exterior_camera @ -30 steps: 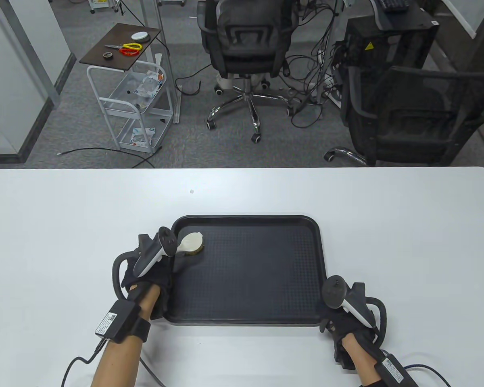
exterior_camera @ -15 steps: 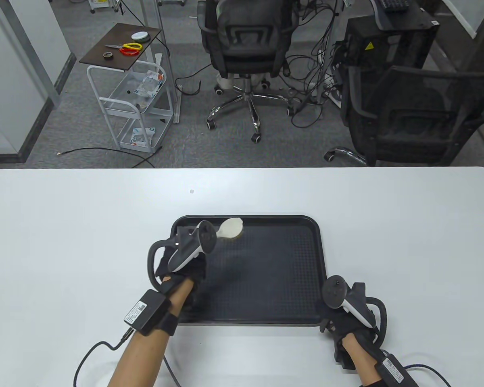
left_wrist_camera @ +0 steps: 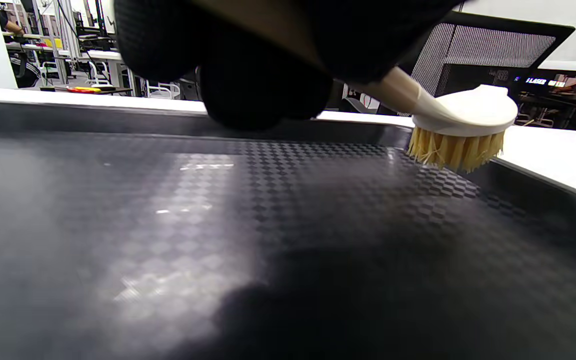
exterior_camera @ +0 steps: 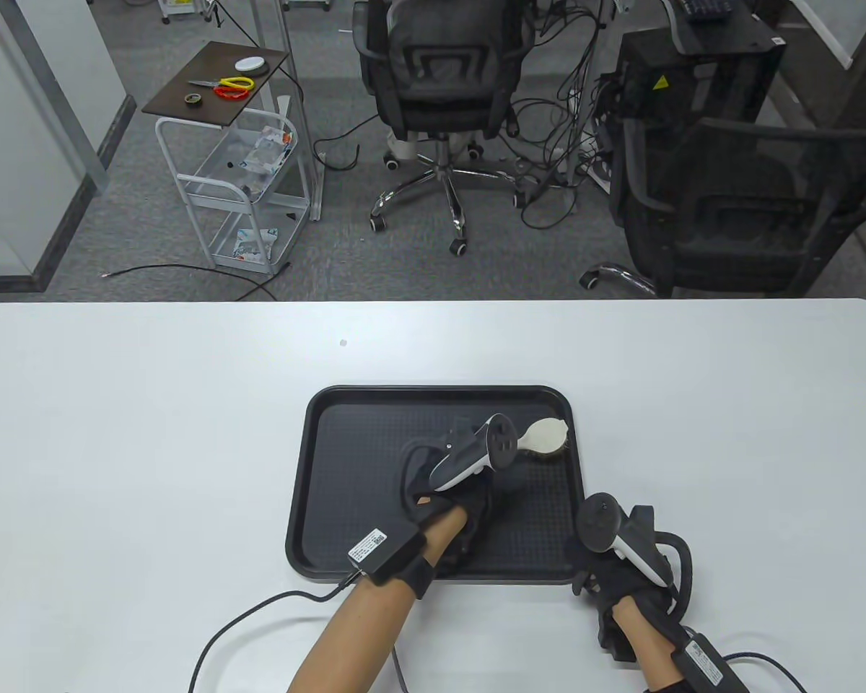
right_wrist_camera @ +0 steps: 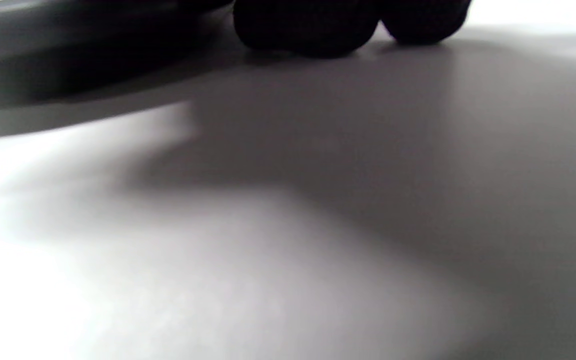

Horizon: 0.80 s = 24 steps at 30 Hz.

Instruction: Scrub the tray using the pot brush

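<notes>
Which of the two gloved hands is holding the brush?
The left hand, reaching over the tray, holds the brush. The right hand rests at the tray's near right corner, holding nothing.

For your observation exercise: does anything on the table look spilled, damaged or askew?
Nothing stands out. The tray lies flat and roughly square to the table, and the pot brush in the left hand looks intact.
</notes>
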Each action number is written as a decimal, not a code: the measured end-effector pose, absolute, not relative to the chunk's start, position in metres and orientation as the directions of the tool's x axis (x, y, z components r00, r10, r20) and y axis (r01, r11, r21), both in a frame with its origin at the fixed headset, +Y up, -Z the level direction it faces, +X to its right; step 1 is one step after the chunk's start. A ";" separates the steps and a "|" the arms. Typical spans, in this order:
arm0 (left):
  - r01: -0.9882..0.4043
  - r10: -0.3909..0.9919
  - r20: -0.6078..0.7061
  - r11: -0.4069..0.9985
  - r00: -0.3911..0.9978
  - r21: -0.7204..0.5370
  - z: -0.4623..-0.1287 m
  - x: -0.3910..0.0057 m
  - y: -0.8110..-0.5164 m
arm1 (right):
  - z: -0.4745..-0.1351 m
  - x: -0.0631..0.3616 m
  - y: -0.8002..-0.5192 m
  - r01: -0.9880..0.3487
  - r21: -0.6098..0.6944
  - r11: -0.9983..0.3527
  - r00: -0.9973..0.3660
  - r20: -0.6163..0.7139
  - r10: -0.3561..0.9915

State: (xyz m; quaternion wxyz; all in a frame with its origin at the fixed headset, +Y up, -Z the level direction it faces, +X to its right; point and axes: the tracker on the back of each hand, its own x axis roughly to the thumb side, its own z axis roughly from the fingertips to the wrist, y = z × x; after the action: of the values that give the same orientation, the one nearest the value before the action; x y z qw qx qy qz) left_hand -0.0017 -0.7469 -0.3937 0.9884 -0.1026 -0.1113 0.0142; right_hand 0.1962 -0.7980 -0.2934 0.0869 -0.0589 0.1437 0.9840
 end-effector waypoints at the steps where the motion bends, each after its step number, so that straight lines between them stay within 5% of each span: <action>1: -0.002 0.049 0.215 0.977 0.975 -0.214 -0.394 -0.002 -0.749 | -0.293 0.196 -0.798 -0.185 0.274 -0.944 -0.978 -0.141 0.151; 10: 0.010 0.024 0.147 0.974 0.989 -0.225 -0.392 -0.050 -0.752 | -0.294 0.197 -0.798 -0.191 0.276 -0.942 -0.977 -0.141 0.157; 24: -0.026 -0.024 -0.175 0.961 0.984 -0.276 -0.375 -0.238 -0.737 | -0.293 0.196 -0.798 -0.187 0.272 -0.944 -0.978 -0.143 0.152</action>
State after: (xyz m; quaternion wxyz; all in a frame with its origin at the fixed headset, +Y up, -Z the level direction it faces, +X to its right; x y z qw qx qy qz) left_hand -0.2383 -0.7375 -0.3745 0.9861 -0.1402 0.0887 0.0004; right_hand 0.1961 -0.7981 -0.2934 0.0860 -0.0602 0.1435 0.9841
